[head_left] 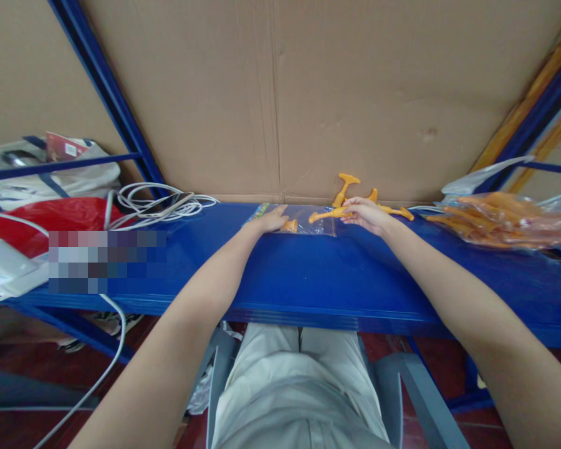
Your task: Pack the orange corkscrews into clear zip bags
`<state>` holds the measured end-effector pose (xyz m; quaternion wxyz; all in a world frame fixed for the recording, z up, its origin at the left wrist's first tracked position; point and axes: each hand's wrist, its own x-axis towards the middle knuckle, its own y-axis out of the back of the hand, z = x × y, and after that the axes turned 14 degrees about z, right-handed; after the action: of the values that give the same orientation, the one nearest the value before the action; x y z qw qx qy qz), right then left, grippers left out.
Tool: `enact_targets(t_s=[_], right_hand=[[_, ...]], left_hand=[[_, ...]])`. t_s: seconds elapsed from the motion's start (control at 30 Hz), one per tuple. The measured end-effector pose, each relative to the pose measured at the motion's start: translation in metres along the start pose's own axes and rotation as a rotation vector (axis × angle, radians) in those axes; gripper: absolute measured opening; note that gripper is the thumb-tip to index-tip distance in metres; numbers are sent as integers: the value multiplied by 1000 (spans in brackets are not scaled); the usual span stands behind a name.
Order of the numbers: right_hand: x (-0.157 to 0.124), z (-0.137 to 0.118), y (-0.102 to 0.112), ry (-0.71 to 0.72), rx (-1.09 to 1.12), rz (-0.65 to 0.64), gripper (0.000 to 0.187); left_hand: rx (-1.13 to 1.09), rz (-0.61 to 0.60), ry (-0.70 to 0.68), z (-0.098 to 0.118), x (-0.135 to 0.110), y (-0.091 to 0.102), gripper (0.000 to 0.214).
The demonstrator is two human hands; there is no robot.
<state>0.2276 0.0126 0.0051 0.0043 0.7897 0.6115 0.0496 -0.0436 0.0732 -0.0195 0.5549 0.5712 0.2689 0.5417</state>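
A clear plastic bag lies on the blue shelf near the cardboard wall. My left hand rests flat on the bag's left end, fingers stretched out, next to a small orange piece inside the bag. My right hand has its fingers closed round an orange plastic part at the bag's right opening. More orange parts lie loose just behind the hand against the cardboard.
A heap of bagged orange parts sits at the right. Coiled white cable lies at the back left, with a red bag and white device further left. Cardboard closes the back. My legs and a grey chair are below.
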Motion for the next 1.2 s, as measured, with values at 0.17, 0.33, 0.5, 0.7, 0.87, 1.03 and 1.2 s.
enact_targets(t_s=[0.17, 0.33, 0.5, 0.7, 0.87, 1.03, 1.2], right_hand=[[-7, 3, -8, -11, -30, -128, 23], [-8, 9, -21, 29, 8, -116, 26], [-1, 15, -23, 38, 38, -18, 27], [-3, 22, -22, 57, -29, -116, 20], [-7, 29, -25, 329, -238, -286, 24], [3, 37, -27, 622, -398, -176, 26], [12, 45, -30, 612, -428, -79, 23]], left_hand=[[-9, -25, -7, 6, -5, 6, 70], [-29, -61, -26, 16, -10, 11, 71], [-70, -53, -39, 22, -10, 9, 71], [-77, -56, -99, 31, -12, 5, 69], [-110, -69, -154, 42, -16, 3, 69], [-106, -83, -211, 51, -18, -1, 66], [-91, -83, -268, 55, -20, -2, 62]])
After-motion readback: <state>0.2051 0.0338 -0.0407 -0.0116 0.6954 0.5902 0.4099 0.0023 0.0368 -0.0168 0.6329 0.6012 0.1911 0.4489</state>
